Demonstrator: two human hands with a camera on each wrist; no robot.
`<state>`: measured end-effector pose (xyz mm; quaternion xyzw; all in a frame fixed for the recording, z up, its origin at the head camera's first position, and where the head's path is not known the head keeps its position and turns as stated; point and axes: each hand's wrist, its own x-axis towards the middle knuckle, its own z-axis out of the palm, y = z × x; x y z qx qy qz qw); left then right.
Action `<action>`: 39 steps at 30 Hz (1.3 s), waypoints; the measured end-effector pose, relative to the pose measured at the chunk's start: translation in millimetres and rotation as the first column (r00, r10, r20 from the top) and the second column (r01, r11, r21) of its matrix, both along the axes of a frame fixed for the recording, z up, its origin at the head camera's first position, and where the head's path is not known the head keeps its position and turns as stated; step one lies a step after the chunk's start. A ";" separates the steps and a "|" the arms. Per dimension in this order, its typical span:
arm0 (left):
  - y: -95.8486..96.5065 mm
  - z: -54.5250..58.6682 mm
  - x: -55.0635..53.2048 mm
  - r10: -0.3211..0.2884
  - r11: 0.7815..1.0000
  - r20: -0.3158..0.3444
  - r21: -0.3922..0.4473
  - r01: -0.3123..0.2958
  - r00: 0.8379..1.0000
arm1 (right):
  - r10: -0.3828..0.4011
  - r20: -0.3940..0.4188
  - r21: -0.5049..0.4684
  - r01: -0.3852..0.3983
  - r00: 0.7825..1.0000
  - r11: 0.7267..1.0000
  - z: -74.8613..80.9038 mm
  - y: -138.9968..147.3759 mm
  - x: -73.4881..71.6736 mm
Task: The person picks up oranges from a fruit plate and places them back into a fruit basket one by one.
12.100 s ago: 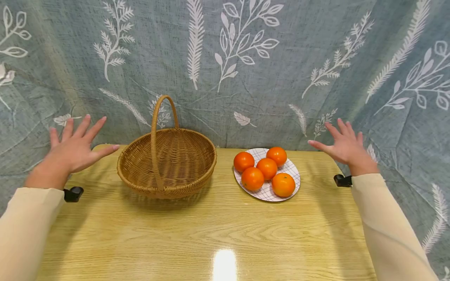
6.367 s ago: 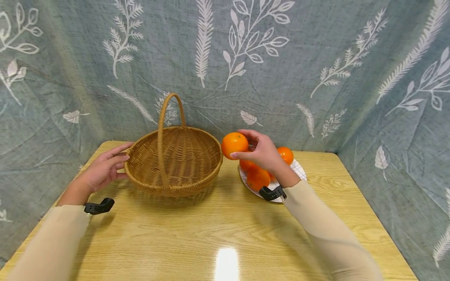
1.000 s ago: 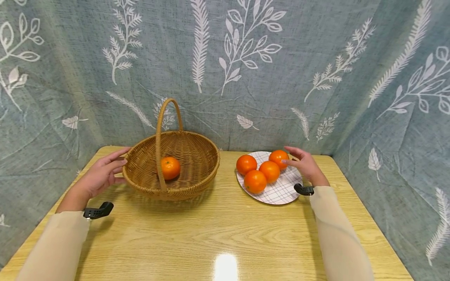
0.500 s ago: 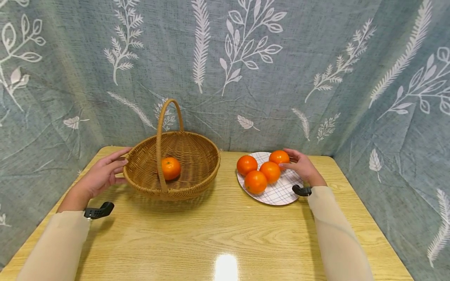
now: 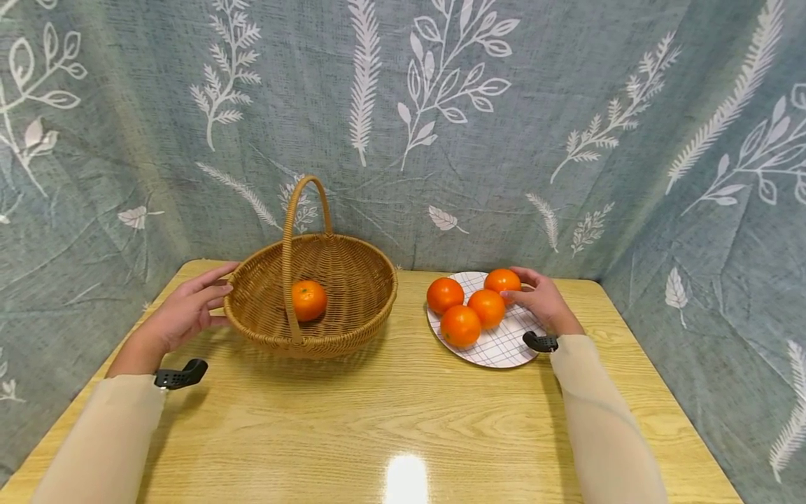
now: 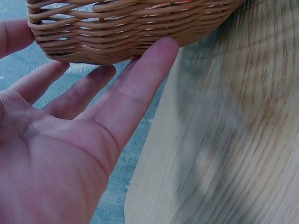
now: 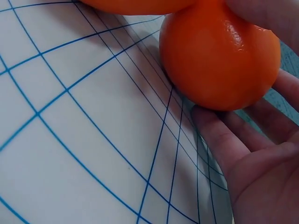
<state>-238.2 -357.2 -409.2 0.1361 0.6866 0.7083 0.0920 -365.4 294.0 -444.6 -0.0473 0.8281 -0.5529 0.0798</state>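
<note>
A brown wicker basket [image 5: 359, 334] with a tall handle stands at the left, one orange [image 5: 308, 301] inside. My left hand [image 5: 182, 315] rests against its left side; in the left wrist view, extended fingers [image 6: 135, 88] touch the woven wall from outside and below. At the right, my right hand [image 5: 546, 301] holds the back right orange [image 5: 502, 281] on a white checked plate [image 5: 513, 339]. The right wrist view shows the thumb over that orange [image 7: 219, 56] and fingers curled under its far side. Three other oranges [image 5: 461, 326] sit on the plate beside it.
Everything stands on a light wooden table [image 5: 302, 427]. A blue-green leaf-patterned curtain [image 5: 277, 105] hangs close behind the basket and plate and along both sides. Wooden tabletop separates basket and plate. A bright reflection [image 5: 405, 479] lies near the front.
Earlier, one orange went from the plate into the basket, and my left hand came to its side. Over the last second, my right fingers have drawn in around the back right orange.
</note>
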 end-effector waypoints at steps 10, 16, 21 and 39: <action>0.0 0.0 -1.9 -0.005 1.000 0.004 0.005 0.005 1.000 | -0.017 -0.043 0.060 0.020 0.999 0.998 12.3 3.9 8.5; 0.0 0.6 -2.3 0.001 1.000 0.012 -0.012 -0.001 1.000 | -0.006 -0.076 0.019 0.007 0.997 1.000 22.2 3.4 11.1; -0.2 1.3 -2.0 0.002 1.000 0.023 -0.016 -0.002 1.000 | 0.001 -0.110 -0.035 -0.005 0.994 0.999 35.5 -4.3 13.2; -1.5 5.0 -4.0 -0.001 1.000 0.035 -0.023 0.002 0.999 | 0.146 -0.258 -0.070 -0.170 0.955 0.983 82.1 -87.3 29.4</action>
